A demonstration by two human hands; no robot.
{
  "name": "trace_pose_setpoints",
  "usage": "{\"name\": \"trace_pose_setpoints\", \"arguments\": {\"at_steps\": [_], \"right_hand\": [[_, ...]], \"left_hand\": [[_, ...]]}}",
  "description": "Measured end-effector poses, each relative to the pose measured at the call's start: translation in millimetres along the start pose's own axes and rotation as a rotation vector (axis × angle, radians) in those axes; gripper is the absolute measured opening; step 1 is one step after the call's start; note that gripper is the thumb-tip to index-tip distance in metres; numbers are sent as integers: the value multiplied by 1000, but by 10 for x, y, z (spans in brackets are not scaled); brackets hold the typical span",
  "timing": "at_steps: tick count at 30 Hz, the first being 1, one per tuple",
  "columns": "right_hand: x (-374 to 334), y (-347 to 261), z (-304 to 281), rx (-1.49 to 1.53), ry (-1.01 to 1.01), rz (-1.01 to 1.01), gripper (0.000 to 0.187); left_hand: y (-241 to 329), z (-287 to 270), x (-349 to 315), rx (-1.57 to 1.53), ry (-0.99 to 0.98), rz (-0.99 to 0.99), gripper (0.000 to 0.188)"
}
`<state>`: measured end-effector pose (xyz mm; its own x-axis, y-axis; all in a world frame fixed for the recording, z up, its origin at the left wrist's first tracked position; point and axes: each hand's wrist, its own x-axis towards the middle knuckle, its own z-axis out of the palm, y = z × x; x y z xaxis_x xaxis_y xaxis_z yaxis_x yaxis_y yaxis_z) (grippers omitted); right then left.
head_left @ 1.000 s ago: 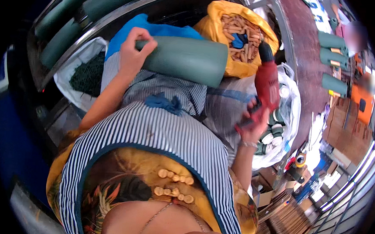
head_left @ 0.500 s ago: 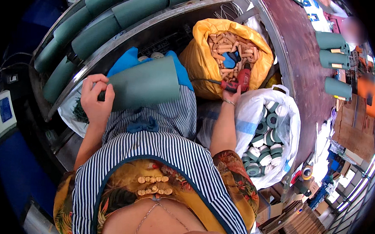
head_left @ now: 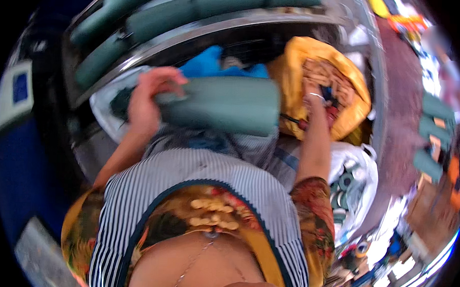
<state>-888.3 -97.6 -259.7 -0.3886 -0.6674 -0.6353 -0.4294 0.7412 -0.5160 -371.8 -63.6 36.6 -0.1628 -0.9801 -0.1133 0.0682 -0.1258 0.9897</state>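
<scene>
A large dark-green cylinder lies sideways across my lap. My left hand is closed on its left end, thumb and fingers blurred by motion. My right hand reaches into a yellow bag full of short tan wooden-looking pegs. Its fingers are blurred among the pegs, so their grip does not show. Beside my right wrist, a red corded power tool rests in the bag, partly hidden by my forearm.
More green cylinders lie in a metal-edged trough at the back. A white plastic bag of green-and-white round pieces stands at my right. Beyond it runs a reddish-brown table bearing green cylinders.
My right hand has let go of the red power tool, which stays in the yellow bag, and has moved onto the pegs. The whole view has shifted; my left hand still holds the cylinder.
</scene>
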Motion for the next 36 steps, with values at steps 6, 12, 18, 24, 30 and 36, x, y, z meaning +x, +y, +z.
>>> {"name": "trace_pose_setpoints", "arguments": {"at_steps": [6,12,18,24,30,36], "right_hand": [[-1576,-1156,-335,-132,387,-516,29],[-3811,-2144,145,-435,39,-1261,53],[-3976,-2138,724,-399,94,-1465,43],[-4030,-2115,783,-423,-60,-1460,30],[-3947,-2238,1097,-63,-27,-1207,30],[-3844,-1267,-429,-501,993,-822,28]], "left_hand": [[-167,-125,-91,-73,63,-27,53],[-169,50,-169,-18,-7,51,46],[-212,83,-386,-126,12,144,44],[-236,211,-470,101,-44,315,44],[-469,-49,-336,53,-59,192,44],[-295,-236,-225,585,-434,639,48]]}}
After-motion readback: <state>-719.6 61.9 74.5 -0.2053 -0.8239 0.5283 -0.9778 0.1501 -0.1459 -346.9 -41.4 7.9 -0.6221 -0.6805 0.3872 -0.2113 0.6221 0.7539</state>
